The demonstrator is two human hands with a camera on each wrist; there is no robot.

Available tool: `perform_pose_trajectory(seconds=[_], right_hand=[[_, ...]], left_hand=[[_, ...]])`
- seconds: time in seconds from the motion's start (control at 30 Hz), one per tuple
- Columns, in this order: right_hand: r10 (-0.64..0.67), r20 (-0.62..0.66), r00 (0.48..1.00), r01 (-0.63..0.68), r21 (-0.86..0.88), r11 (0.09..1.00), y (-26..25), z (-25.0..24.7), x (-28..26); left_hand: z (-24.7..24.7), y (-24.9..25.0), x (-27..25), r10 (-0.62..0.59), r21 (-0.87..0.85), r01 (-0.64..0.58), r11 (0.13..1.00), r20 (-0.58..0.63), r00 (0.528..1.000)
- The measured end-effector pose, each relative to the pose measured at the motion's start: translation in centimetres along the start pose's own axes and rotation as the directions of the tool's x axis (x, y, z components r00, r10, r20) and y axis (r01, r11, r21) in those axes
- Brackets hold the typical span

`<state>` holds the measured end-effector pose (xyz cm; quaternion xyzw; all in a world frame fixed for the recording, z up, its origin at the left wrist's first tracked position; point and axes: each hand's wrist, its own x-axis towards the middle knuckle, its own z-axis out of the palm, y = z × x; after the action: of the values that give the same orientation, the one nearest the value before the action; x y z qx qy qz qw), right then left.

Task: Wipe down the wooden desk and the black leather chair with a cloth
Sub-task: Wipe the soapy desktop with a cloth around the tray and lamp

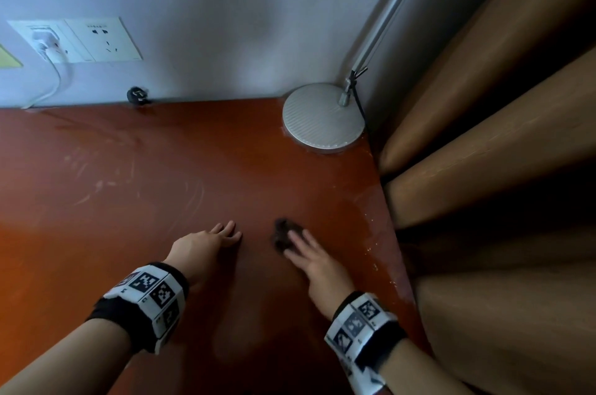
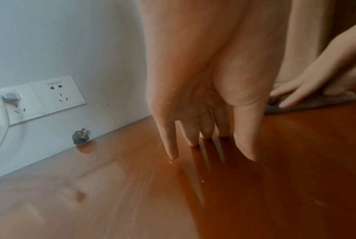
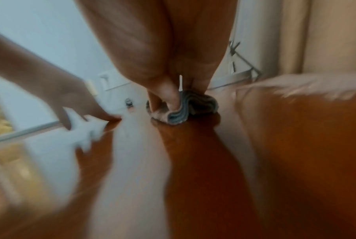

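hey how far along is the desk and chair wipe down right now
Done: wet streaks across the desk. In hand: the right hand presses the cloth near the desk's right edge; the left hand rests fingertips down. Left: around the lamp base; the chair is out of view.

My forearms are bare, with no sleeves, and each wrist carries a black fabric band wrapped by a ring of white panels printed with black square code markers. The left wristband (image 1: 146,306) shows three such panels side by side. The right wristband (image 1: 364,335) shows its markers in greyer, blurred print.
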<state>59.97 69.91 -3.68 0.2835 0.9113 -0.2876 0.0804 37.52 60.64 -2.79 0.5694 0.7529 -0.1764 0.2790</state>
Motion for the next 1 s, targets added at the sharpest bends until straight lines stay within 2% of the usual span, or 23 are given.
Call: perform_pose_trajectory(seconds=[0.07, 0.13, 0.23, 0.3, 0.33, 0.4, 0.43, 0.47, 0.53, 0.63, 0.7, 0.83, 0.93, 1.0], right_hand=[[0.148, -0.064, 0.987, -0.149, -0.006, 0.989, 3.4, -2.3, 1.2], [0.312, -0.132, 0.941, -0.318, -0.023, 0.948, 7.0, -5.3, 2.1], [0.435, -0.156, 0.887, -0.445, -0.031, 0.895, 9.4, -7.5, 2.6], [0.42, -0.17, 0.891, -0.435, -0.06, 0.898, 8.3, -7.0, 2.4], [0.367, -0.167, 0.915, -0.385, -0.094, 0.918, 7.1, -6.2, 2.1], [0.187, -0.109, 0.976, -0.199, -0.114, 0.973, 4.8, -3.9, 1.4], [0.123, -0.068, 0.99, -0.128, -0.084, 0.988, 4.3, -3.1, 1.2], [0.116, -0.052, 0.992, -0.117, -0.033, 0.993, 4.5, -3.1, 1.2], [0.188, -0.113, 0.976, -0.184, 0.046, 0.982, 6.7, -4.4, 2.0], [0.386, -0.202, 0.9, -0.378, 0.078, 0.923, 9.8, -6.9, 2.9], [0.439, -0.219, 0.871, -0.433, 0.078, 0.898, 10.0, -7.0, 3.0], [0.438, -0.242, 0.865, -0.438, 0.058, 0.897, 8.2, -4.0, 0.5], [0.379, -0.213, 0.901, -0.39, -0.012, 0.921, 6.6, -0.8, -3.2], [0.379, -0.216, 0.9, -0.381, 0.033, 0.924, 6.9, -0.6, -4.0]], left_hand=[[-0.4, 0.0, 0.2, 0.006, 0.008, -0.007, 1.0, 0.021, 1.0], [-0.6, 0.0, 0.4, 0.021, 0.011, -0.021, 1.0, 0.048, 0.999], [-0.5, -0.1, 0.9, 0.035, 0.007, -0.035, 0.999, 0.054, 0.998], [-0.4, -0.1, 1.2, 0.028, 0.002, -0.028, 1.0, 0.055, 0.998], [-0.3, -0.1, 1.3, 0.026, 0.003, -0.027, 1.0, 0.054, 0.998], [-0.3, -0.1, 1.5, 0.024, 0.004, -0.024, 1.0, 0.046, 0.999], [-0.4, -0.1, 1.6, 0.023, 0.001, -0.023, 1.0, 0.044, 0.999], [-0.5, -0.1, 1.7, 0.023, -0.002, -0.023, 1.0, 0.043, 0.999], [-0.5, -0.2, 1.9, 0.024, -0.011, -0.024, 1.0, 0.045, 0.999], [-0.2, -0.3, 2.1, 0.024, -0.025, -0.023, 0.999, 0.046, 0.999], [0.2, -0.3, 2.1, 0.028, -0.033, -0.027, 0.999, 0.027, 0.999], [0.6, -0.2, 1.9, 0.046, -0.055, -0.045, 0.997, 0.005, 0.999], [0.6, -0.4, 1.9, 0.062, -0.045, -0.061, 0.997, 0.018, 0.998], [0.4, -0.5, 2.0, 0.071, -0.045, -0.07, 0.997, 0.029, 0.997]])
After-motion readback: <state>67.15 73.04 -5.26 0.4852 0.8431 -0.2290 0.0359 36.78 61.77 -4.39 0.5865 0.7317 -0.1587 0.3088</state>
